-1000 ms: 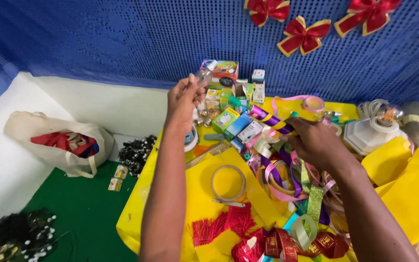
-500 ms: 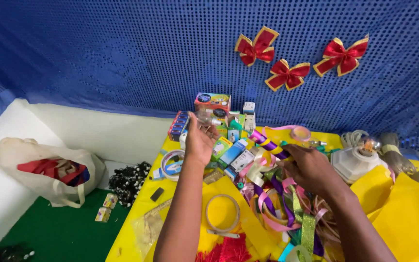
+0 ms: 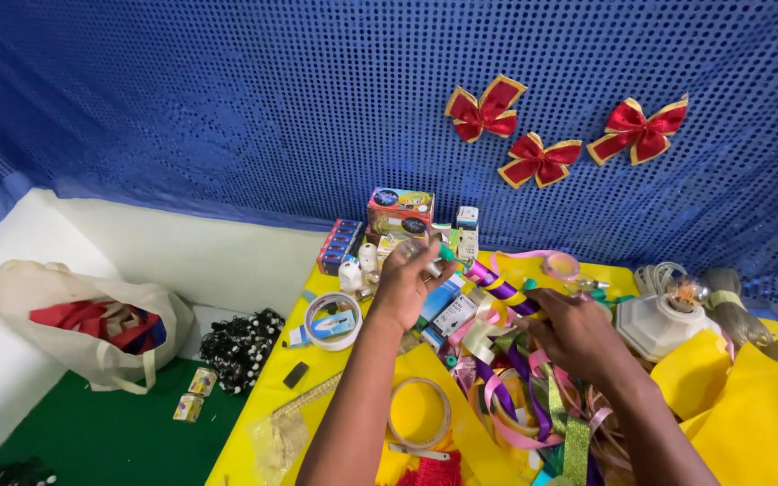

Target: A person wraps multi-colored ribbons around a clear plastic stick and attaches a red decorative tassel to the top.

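Left hand (image 3: 404,283) pinches a small green-tipped tube (image 3: 432,256), fingers narrow. Right hand (image 3: 574,333) curls loosely on the ribbon pile (image 3: 515,378) (grip unclear). Since 0.5 s ago both hands sit lower in view.

Backdrop: blue sequinned fabric (image 3: 227,108) covers the whole wall behind the work area. Three red bows with gold edging (image 3: 542,160) are pinned to it, upper right. Below the fabric, a white ledge (image 3: 182,256) runs along the wall and down the left side. Floor: green surface (image 3: 92,441). Furniture: table under a yellow cover (image 3: 767,423), right of centre. Light even and bright; no window in view.
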